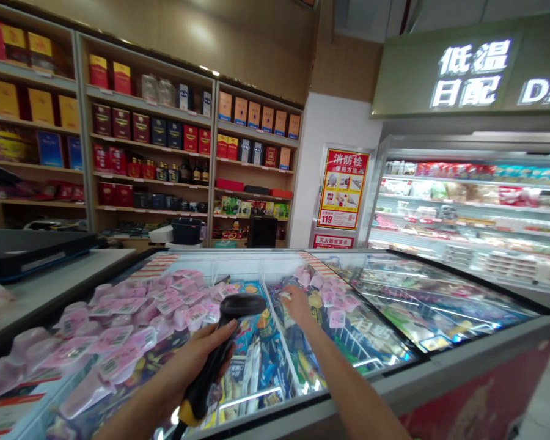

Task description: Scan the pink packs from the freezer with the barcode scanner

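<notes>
A black barcode scanner (242,305) with a yellow-tipped handle is gripped in my left hand (217,348), its head pointing up and to the right. My right hand (296,300) is stretched forward over the chest freezer, near a small group of pink packs (332,296). Its fingers are blurred, and whether they hold anything does not show. To the left of the scanner, many pink cup-shaped packs (119,336) with barcode labels lie in rows on the freezer's glass top. Colourful frozen bags (252,360) show through the glass below.
The freezer's front rim (394,385) runs across in front of me, and a second glass section (431,293) continues right. A counter with a black tray (32,250) stands at left. Shelves of boxed goods (151,131) line the back wall; an open chiller (476,208) is at right.
</notes>
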Available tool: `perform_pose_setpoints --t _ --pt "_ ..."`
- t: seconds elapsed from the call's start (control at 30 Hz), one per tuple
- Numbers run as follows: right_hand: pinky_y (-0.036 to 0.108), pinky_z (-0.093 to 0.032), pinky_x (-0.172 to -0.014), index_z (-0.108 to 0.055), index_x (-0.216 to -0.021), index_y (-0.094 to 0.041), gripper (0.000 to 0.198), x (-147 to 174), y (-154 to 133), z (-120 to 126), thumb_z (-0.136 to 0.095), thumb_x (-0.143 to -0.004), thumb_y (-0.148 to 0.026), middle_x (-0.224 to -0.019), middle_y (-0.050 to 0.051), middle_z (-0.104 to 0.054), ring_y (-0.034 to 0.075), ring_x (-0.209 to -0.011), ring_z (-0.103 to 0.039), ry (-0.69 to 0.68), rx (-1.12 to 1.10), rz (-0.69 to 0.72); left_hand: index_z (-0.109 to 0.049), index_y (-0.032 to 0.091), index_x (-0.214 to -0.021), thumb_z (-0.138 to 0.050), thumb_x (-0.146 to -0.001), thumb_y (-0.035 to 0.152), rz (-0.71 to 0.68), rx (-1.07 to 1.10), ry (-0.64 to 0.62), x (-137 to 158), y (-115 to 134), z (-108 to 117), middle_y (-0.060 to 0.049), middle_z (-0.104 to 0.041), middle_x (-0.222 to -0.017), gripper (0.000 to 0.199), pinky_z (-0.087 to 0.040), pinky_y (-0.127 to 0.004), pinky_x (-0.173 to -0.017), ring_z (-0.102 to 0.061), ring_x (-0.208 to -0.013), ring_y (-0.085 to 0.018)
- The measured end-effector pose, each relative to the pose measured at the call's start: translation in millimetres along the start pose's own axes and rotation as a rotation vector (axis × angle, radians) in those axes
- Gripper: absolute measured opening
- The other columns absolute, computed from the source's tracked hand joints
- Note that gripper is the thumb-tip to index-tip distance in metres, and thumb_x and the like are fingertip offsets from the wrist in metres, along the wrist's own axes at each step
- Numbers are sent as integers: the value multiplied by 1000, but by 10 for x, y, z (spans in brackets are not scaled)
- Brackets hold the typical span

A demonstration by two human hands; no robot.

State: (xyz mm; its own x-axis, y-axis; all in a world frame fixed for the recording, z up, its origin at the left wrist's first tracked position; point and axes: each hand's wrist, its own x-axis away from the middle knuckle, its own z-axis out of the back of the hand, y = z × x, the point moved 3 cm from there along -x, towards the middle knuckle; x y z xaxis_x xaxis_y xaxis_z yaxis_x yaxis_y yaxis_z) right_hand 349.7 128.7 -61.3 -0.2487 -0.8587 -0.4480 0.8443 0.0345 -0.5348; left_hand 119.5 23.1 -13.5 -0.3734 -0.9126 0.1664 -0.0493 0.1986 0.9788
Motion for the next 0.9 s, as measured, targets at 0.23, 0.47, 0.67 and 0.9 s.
perform_pose_setpoints --t 0.23,0.47,0.67,0.9 --pt "30 -36 -75 -64 -85 -15 26 276 661 855 -46 -66 -14 -96 12 -60 24 -95 -50 -153 554 -110 -44 19 -64 -55 -65 46 43 5 -134 -141 -131 -396 6 -52 -48 30 -32 -17 -36 -44 -36 -6" --pt "24 -35 -74 -65 -71 -13 20 221 700 921 -49 -61 -7 -81 10 -65 19 -85 -56 -236 415 -77 -43 19 -64 -56 -65 47 58 8 -169 -142 -141 -418 6 -53 -49 31 -34 -17 -36 -45 -37 -5" --pt "26 -38 -71 -64 -68 -12 13 136 684 908 -52 -62 -12 -79 11 -65 21 -83 -57 -124 141 -193 -46 19 -64 -59 -61 48 84 22 -110 -74 -106 -363 5 -55 -49 32 -33 -16 -35 -46 -36 -6" --pt "20 -43 -51 -57 -70 -14 16 -23 241 298 -45 -70 -24 -59 2 -62 12 -57 -58 -77 -441 -347 -47 17 -61 -59 -60 48 21 22 -47 22 -48 -115 5 -51 -44 33 -32 -17 -35 -44 -34 -6"
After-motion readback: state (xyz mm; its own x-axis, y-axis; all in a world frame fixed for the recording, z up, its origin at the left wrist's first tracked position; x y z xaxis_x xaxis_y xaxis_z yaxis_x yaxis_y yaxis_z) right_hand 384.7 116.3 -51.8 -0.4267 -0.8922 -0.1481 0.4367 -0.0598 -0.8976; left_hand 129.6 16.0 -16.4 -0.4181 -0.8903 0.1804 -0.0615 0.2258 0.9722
